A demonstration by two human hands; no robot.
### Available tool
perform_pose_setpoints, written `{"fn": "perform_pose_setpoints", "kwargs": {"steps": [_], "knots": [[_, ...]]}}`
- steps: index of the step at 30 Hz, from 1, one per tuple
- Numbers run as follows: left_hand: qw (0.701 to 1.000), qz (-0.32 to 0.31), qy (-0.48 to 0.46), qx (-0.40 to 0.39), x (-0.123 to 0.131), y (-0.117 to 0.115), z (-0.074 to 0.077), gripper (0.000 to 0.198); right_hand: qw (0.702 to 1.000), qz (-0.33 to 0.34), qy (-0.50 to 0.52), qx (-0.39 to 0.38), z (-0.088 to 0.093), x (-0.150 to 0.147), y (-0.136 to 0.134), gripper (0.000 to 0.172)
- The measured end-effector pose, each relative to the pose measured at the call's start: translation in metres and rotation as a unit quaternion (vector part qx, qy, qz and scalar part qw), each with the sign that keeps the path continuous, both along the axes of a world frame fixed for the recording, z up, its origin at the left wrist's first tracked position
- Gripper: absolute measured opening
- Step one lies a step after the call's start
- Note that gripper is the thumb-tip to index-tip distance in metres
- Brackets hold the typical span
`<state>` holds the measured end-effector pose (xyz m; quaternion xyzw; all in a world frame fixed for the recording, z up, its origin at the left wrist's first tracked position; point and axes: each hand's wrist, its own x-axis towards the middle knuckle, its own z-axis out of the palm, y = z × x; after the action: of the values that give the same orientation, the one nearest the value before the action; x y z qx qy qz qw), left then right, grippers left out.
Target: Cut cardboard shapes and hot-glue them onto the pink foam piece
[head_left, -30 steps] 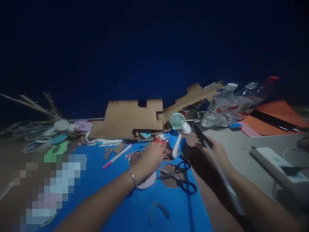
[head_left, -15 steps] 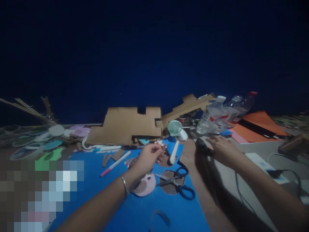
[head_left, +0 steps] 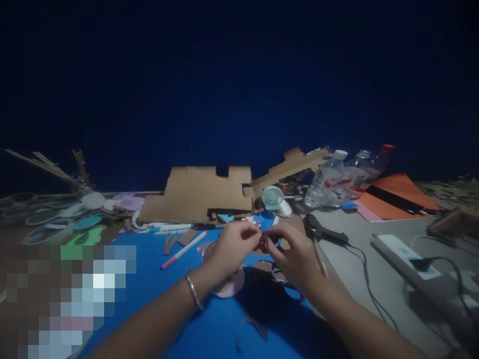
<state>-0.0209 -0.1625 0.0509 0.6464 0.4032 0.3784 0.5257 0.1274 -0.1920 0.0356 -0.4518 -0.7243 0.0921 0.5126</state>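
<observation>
Above the blue mat (head_left: 149, 294), my left hand (head_left: 236, 248) and my right hand (head_left: 291, 252) meet with thumbs and fingertips pinched together. Whatever lies between the fingertips is small and mostly covered, so I cannot make it out. Beneath my left hand is a pink paper cutout (head_left: 231, 285), partly hidden by the wrist. Scissors (head_left: 279, 274) lie half covered under my right hand, over a brown round piece (head_left: 262, 267). A black glue gun (head_left: 325, 230) rests on the grey surface to the right of my right hand.
Cut cardboard (head_left: 202, 194) stands behind the mat, beside a small green fan (head_left: 272, 198). Plastic bottles (head_left: 333, 179) and orange paper (head_left: 402, 194) lie at the back right. A power strip (head_left: 407, 257) with cables is at right. A pink-tipped marker (head_left: 184, 251) lies on the mat.
My right hand has left the glue gun, which now lies on the grey surface, and moved left to meet my left hand. My left hand has barely shifted.
</observation>
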Motion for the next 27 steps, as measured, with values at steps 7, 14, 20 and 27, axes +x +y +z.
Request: {"fn": "perform_pose_setpoints", "kwargs": {"steps": [7, 14, 20, 27], "knots": [[0.994, -0.001, -0.054, -0.096, 0.000, 0.004, -0.007, 0.015, 0.976, 0.036, -0.102, 0.187, -0.008, 0.004, 0.004, 0.014], [0.971, -0.063, -0.132, -0.188, -0.006, 0.009, -0.008, 0.015, 0.955, 0.043, -0.193, 0.221, -0.013, 0.009, 0.010, 0.010], [0.988, -0.064, -0.094, -0.109, -0.007, 0.009, -0.005, 0.013, 0.967, 0.060, -0.175, 0.176, -0.012, 0.014, 0.011, 0.017], [0.991, 0.015, 0.115, 0.074, -0.006, 0.001, -0.004, 0.019, 0.978, -0.014, -0.194, -0.082, -0.005, 0.008, 0.007, 0.014]]}}
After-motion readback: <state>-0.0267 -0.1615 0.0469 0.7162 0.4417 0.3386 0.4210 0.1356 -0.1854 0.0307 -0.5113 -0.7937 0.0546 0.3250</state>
